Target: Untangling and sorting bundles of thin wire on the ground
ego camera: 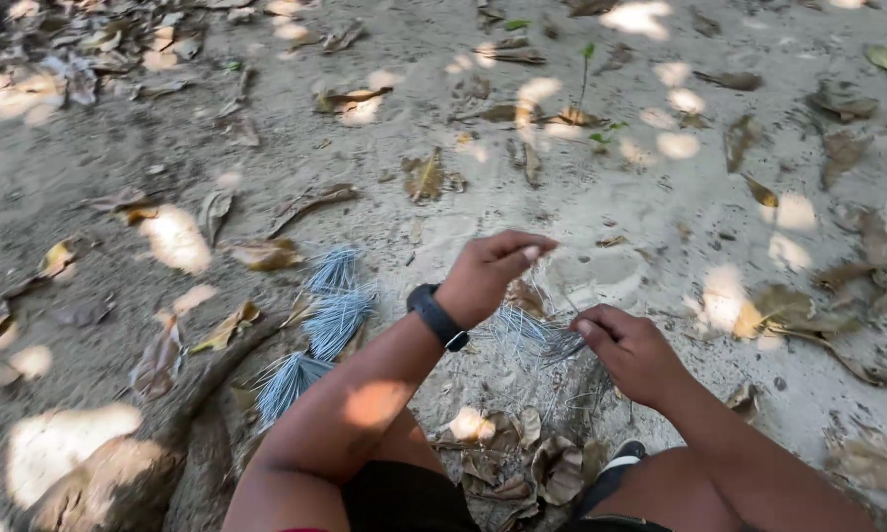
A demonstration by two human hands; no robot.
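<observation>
Sandy ground (660,197); right grip (630,345) pinching sticks (537,330)

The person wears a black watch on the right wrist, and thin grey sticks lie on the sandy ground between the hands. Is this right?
Not quite: the head view shows the black watch on the left wrist, not the right. The thin grey sticks do lie on the sandy ground between the left hand and right hand.

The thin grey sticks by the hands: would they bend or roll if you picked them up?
The sticks look thin and light, so probably springy. They lie loose on sand, so the right hand would likely scatter some.
</observation>
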